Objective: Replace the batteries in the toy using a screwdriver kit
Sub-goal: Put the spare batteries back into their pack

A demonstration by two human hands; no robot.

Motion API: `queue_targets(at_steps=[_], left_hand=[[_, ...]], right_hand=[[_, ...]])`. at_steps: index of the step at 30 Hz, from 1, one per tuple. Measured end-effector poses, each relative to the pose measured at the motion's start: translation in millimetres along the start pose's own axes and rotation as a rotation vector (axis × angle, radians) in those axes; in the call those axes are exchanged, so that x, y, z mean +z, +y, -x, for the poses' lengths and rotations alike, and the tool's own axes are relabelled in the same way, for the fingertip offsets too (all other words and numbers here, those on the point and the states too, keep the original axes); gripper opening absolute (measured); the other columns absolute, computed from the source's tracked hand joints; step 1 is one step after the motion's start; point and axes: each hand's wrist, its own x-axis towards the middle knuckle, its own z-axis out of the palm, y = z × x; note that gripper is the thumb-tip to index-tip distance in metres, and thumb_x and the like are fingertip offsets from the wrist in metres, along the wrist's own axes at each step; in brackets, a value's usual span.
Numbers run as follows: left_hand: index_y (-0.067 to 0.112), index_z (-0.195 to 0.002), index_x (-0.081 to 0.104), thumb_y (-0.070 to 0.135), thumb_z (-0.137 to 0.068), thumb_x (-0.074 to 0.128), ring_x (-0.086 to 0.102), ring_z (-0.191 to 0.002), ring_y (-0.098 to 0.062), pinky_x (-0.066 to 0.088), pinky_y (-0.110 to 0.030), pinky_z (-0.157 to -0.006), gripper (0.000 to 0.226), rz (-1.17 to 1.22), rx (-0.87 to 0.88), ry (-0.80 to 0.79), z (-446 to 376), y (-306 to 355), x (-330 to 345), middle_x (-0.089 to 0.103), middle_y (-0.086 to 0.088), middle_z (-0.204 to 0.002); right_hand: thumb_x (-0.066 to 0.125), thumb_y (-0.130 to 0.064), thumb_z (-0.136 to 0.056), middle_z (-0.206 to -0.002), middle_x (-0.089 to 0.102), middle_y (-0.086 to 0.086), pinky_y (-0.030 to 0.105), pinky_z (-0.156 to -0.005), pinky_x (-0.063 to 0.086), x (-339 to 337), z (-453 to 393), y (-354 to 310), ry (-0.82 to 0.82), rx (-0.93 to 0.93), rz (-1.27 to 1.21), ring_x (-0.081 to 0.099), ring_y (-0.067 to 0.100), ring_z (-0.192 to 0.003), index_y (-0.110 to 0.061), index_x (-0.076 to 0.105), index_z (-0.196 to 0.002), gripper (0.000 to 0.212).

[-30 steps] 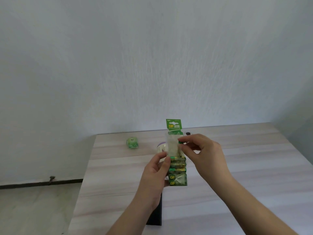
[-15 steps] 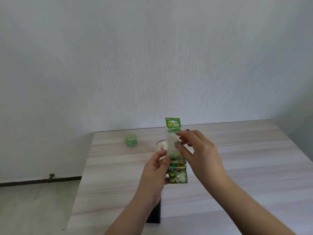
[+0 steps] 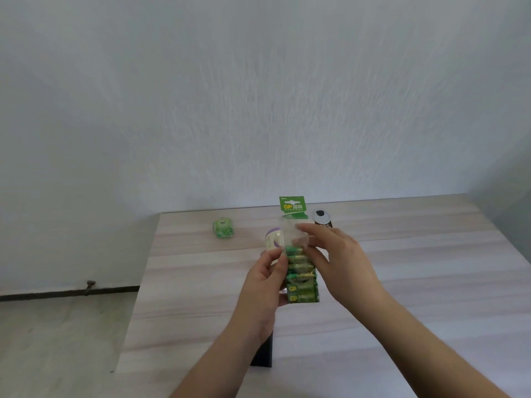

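A green battery pack (image 3: pixel 302 282) stands upright above the table's middle, its card header (image 3: pixel 292 206) at the top and clear plastic wrap below it. My left hand (image 3: pixel 265 285) grips the pack's left edge with thumb and fingers. My right hand (image 3: pixel 337 261) pinches the clear wrap near the uppermost batteries from the right. A white and purple toy (image 3: pixel 271 239) lies on the table behind the pack, partly hidden by it. A black box (image 3: pixel 262 354), mostly hidden, lies under my left forearm.
A small green cube-like object (image 3: pixel 223 227) sits at the back left of the wooden table (image 3: pixel 431 268). A black and white round item (image 3: pixel 322 216) lies at the back behind my right hand. The table's left edge drops to the floor.
My right hand has slid slightly down the clear wrap toward the top batteries. The pack and my left hand stay almost where they were.
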Motion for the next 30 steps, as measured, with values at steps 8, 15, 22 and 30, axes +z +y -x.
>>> queue_targets(at_steps=[8,15,22,30], left_hand=[[0.012,-0.114,0.063,0.024,-0.1,0.046,0.068,-0.082,-0.022,0.058,-0.04,-0.068,0.025,0.083,-0.054,0.01,-2.5,-1.6,-4.6,0.072,-0.009,-0.097],[0.012,-0.116,0.064,0.025,-0.098,0.047,0.071,-0.084,-0.023,0.058,-0.04,-0.066,0.028,0.117,-0.061,0.04,-5.2,0.3,-10.1,0.073,-0.01,-0.1],[0.011,-0.113,0.065,0.022,-0.1,0.048,0.072,-0.089,-0.026,0.058,-0.036,-0.064,0.024,0.039,-0.021,0.149,-6.6,-0.1,-11.3,0.073,-0.012,-0.1],[0.011,-0.108,0.066,0.021,-0.098,0.054,0.072,-0.088,-0.026,0.061,-0.044,-0.072,0.018,-0.033,0.014,0.187,-7.7,-4.1,-11.5,0.075,-0.008,-0.093]], right_hand=[[0.05,-0.013,-0.097,-0.105,0.058,-0.031,-0.002,-0.081,0.035,-1.9,9.4,3.3,0.216,0.118,-0.204,0.048,-0.013,-0.108,-0.038,0.063,-0.109,0.03],[0.054,-0.008,-0.095,-0.109,0.06,-0.028,0.003,-0.083,0.041,19.4,24.3,13.7,0.173,0.07,-0.196,0.053,-0.009,-0.107,-0.028,0.07,-0.113,0.031],[0.054,-0.006,-0.094,-0.114,0.063,-0.023,0.001,-0.084,0.04,31.3,29.1,12.0,0.132,0.084,-0.296,0.052,-0.014,-0.11,-0.027,0.069,-0.116,0.034],[0.05,-0.01,-0.096,-0.112,0.064,-0.021,0.005,-0.079,0.045,37.9,30.1,10.5,0.063,0.199,-0.404,0.054,-0.011,-0.105,-0.039,0.064,-0.114,0.037]])
